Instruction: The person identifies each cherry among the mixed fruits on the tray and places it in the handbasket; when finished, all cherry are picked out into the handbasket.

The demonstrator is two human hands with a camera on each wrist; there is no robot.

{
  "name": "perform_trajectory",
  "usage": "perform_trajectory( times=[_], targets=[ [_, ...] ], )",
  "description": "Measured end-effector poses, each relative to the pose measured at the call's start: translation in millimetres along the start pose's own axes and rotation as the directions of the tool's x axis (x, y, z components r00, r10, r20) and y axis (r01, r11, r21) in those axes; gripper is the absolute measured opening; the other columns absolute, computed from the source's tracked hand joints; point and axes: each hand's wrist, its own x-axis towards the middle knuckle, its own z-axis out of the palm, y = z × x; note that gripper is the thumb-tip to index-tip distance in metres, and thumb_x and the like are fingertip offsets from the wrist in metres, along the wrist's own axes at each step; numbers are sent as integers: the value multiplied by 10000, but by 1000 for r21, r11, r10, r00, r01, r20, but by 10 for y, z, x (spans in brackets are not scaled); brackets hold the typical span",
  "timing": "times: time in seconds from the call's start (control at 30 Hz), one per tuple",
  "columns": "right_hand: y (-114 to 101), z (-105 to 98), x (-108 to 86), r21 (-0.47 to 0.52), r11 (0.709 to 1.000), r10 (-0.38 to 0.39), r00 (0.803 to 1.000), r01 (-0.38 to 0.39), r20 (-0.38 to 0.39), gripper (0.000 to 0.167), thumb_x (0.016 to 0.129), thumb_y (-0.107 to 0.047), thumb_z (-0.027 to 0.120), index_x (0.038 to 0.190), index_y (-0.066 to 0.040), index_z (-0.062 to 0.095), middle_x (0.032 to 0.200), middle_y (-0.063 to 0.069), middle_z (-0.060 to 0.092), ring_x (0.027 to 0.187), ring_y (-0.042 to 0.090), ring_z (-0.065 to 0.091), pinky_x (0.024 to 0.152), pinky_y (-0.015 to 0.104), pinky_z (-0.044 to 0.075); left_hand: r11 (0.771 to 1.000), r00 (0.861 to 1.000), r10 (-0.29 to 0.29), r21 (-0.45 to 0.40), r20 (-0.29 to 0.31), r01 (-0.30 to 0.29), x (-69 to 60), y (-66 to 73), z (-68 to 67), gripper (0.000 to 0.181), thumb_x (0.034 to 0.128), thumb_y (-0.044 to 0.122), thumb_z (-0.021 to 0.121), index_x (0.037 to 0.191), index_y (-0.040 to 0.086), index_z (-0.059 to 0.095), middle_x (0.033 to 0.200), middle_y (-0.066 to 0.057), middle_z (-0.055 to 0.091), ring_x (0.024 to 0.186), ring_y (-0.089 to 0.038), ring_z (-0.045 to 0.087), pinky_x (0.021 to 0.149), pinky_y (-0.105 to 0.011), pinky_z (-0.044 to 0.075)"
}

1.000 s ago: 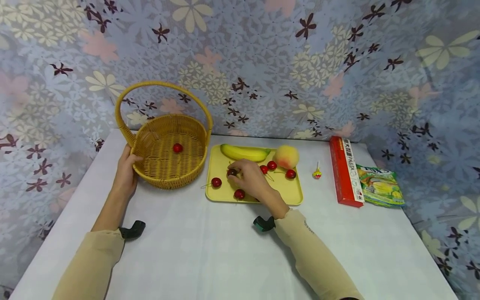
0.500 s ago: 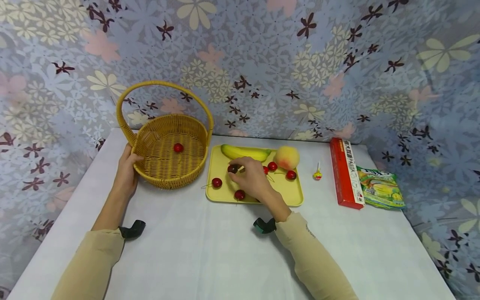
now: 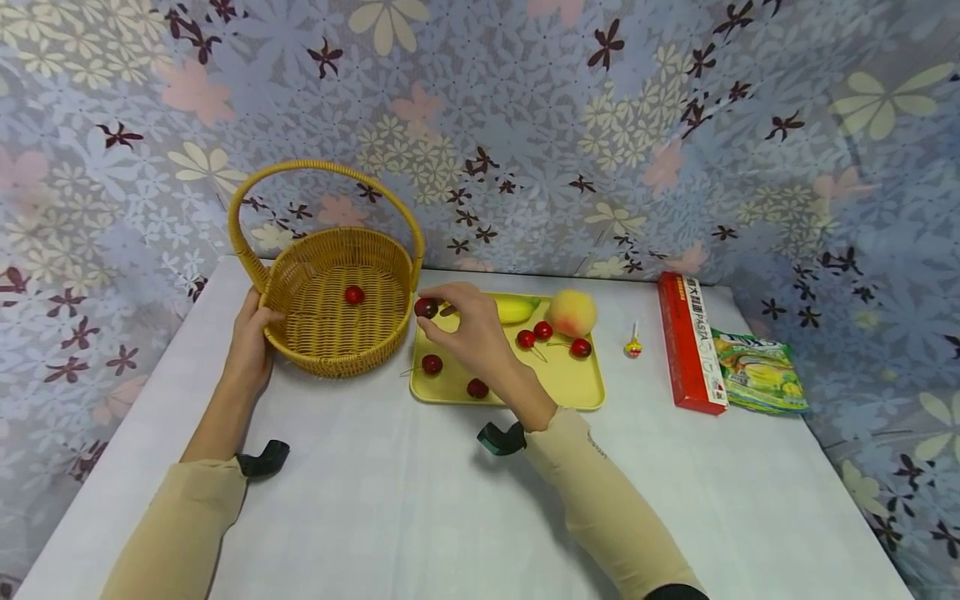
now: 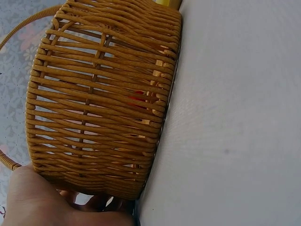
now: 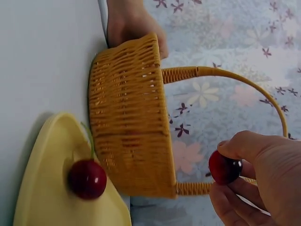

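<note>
A wicker basket point(image 3: 341, 300) with a tall handle stands at the back left, one red cherry point(image 3: 354, 294) lying inside. My left hand point(image 3: 251, 337) grips the basket's left side, thumb over the rim; the left wrist view shows its fingers against the weave point(image 4: 99, 103). My right hand point(image 3: 472, 329) pinches a dark red cherry point(image 3: 426, 307) just right of the basket rim, above the yellow tray's point(image 3: 551, 387) left end. In the right wrist view that cherry point(image 5: 225, 167) is between thumb and fingers, clear of the basket point(image 5: 131, 127).
On the tray are a banana point(image 3: 517, 310) partly behind my right hand, a peach point(image 3: 572, 313) and several cherries, one point(image 3: 431, 364) near the left edge. To the right lie a lollipop point(image 3: 633, 346), a red pasta box point(image 3: 692, 343) and a green packet point(image 3: 761, 372).
My right hand has lifted the dark cherry from the tray and moved left and toward the back, close to the basket. My left hand stays on the basket.
</note>
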Motion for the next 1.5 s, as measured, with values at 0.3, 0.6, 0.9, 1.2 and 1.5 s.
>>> perform_trajectory(
  times=[0.3, 0.6, 0.9, 1.2, 1.5],
  targets=[
    [-127, 264, 221, 41, 999, -23, 996, 20, 83, 318, 950, -123, 775, 1260, -67, 731, 1129, 62, 753, 992, 190, 675, 854, 229, 551, 1000, 1000, -4, 11, 0, 4, -8, 1, 0, 758, 982, 28, 358, 1674, 328, 276, 1748, 34, 203, 1561, -169, 222, 1254, -258, 195],
    [-258, 462, 299, -26, 998, -46, 991, 50, 126, 367, 973, -179, 757, 1323, -82, 706, 1298, 57, 720, 1189, 221, 634, 1021, 363, 494, 1000, 1000, 1, 8, -15, -1, -9, 1, -9, 735, 990, 41, 366, 1665, 322, 300, 1728, 1, 243, 1540, -189, 257, 1230, -265, 240],
    [-139, 380, 137, -25, 999, 29, 990, -25, 142, 384, 1005, -222, 721, 1367, -97, 684, 1328, 65, 707, 1236, 249, 637, 1064, 397, 491, 1000, 1000, 7, 24, 1, -7, 2, -8, -17, 747, 977, 41, 366, 1670, 309, 290, 1735, 0, 230, 1550, -189, 242, 1226, -250, 228],
    [115, 199, -50, -6, 996, 93, 988, -93, 120, 320, 990, -138, 722, 1296, -44, 711, 1256, 129, 723, 1113, 272, 663, 957, 432, 559, 999, 1000, 9, 36, 1, -9, 5, -33, -8, 729, 982, 35, 373, 1665, 282, 305, 1727, -26, 246, 1556, -199, 254, 1231, -260, 247],
    [333, 154, -214, 13, 980, 193, 962, -199, 191, 347, 981, -184, 745, 1288, -23, 718, 1269, 151, 728, 1135, 283, 672, 991, 440, 558, 1000, 1000, 13, 17, 7, -13, 8, -31, -7, 719, 983, 40, 379, 1655, 293, 328, 1713, -21, 257, 1542, -202, 257, 1219, -256, 256]
  ],
)
